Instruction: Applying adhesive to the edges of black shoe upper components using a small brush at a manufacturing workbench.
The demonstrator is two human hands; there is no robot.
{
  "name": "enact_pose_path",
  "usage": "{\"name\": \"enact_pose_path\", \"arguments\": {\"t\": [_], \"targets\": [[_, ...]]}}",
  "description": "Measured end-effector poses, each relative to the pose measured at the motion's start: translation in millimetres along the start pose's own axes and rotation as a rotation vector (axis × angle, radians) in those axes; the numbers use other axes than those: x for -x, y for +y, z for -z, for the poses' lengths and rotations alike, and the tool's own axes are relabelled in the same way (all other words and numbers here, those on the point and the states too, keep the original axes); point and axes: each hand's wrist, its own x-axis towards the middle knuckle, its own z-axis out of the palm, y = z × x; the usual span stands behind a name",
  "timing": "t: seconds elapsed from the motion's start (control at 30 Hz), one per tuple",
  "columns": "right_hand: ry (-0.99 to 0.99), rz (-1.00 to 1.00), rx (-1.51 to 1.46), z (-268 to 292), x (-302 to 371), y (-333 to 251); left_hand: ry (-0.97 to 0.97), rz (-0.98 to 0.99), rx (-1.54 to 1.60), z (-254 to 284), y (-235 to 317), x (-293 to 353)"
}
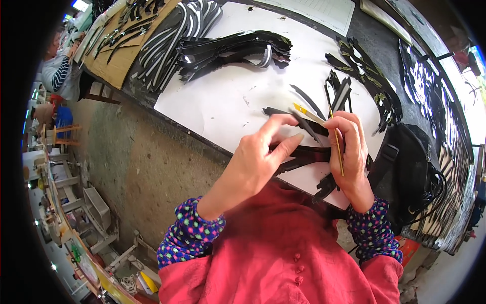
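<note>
My right hand (349,144) is closed around a thin golden-brown stick (339,152), which stands nearly upright between its fingers. A slim strip, yellow at one end and pale along the rest (307,112), runs up to the right fingertips; whether they grip it too I cannot tell. My left hand (253,157) hovers over the white sheet (212,109), thumb and index finger apart, nothing visible between them. Dark narrow strips (306,126) lie close to its fingertips. More black strips (304,158) lie under and between my hands, partly covered.
A glossy black bundle (233,45) and grey-white strips (177,40) lie at the far left. Black strips (367,71) are fanned at the far right. A black bag (407,172) sits right of my hand. Another person (58,71) is at the far left.
</note>
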Motion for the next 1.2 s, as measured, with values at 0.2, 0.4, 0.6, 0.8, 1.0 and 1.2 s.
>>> {"name": "enact_pose_path", "arguments": {"t": [0.2, 0.4, 0.6, 0.8, 1.0, 1.2], "targets": [[-0.046, 0.001, -0.053, 3.4, -1.9, -3.6, -0.016, 0.096, 0.54, -2.8, -6.7, -15.5], [-0.06, 0.012, -0.049, 2.7, -2.2, -0.3, -0.015, 0.058, 0.623, -5.6, -6.8, -10.0], [0.029, -0.032, 0.045, 8.9, -0.5, 13.4, 0.153, 0.223, 0.195, 14.2, -13.6, 12.9], [0.129, -0.031, 0.081, 1.2, -8.3, 0.0, 0.618, -0.328, -0.788, -0.4, -3.1, 14.7], [0.15, 0.016, 0.115, -5.5, -20.1, 2.9, 0.309, -0.591, -0.896, -10.6, -13.9, 14.8], [0.231, -0.136, 0.12, -2.0, -18.8, 17.4, 0.362, -0.497, -0.756, -2.5, -25.8, -20.1]]}}
